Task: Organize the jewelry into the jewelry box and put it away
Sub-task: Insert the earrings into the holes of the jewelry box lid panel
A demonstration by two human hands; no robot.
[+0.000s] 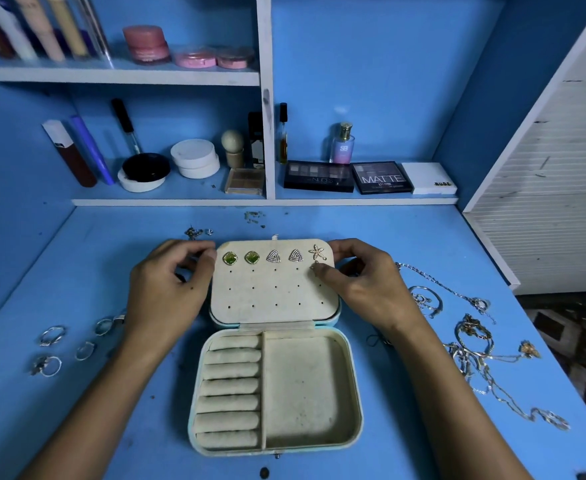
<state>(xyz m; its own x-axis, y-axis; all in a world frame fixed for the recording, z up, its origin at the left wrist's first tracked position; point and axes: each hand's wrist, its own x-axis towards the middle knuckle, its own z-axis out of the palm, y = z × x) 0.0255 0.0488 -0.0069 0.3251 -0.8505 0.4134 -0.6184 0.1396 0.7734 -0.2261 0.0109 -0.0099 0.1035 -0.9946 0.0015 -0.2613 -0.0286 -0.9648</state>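
Note:
The cream jewelry box (353, 393) lies open mid-table, its ring rolls and side compartment bare. Its lid panel (274, 296) holds two green earrings (230, 258), two silver triangle earrings (273, 256) and a gold star earring (317, 252) in the top row. My left hand (167, 292) grips the lid's left edge with curled fingers. My right hand (364, 282) pinches the lid's top right corner, thumb on the panel just below the star earring, where a small gold bit shows. Several rings (51, 336) lie to the left, tangled necklaces and bracelets (475, 358) to the right.
Loose earrings (194, 233) and small bits (254, 216) lie behind the box. Shelves at the back carry cosmetics, a perfume bottle (342, 143) and eyeshadow palettes (381, 177). A white slatted panel (554, 188) borders the table on the right.

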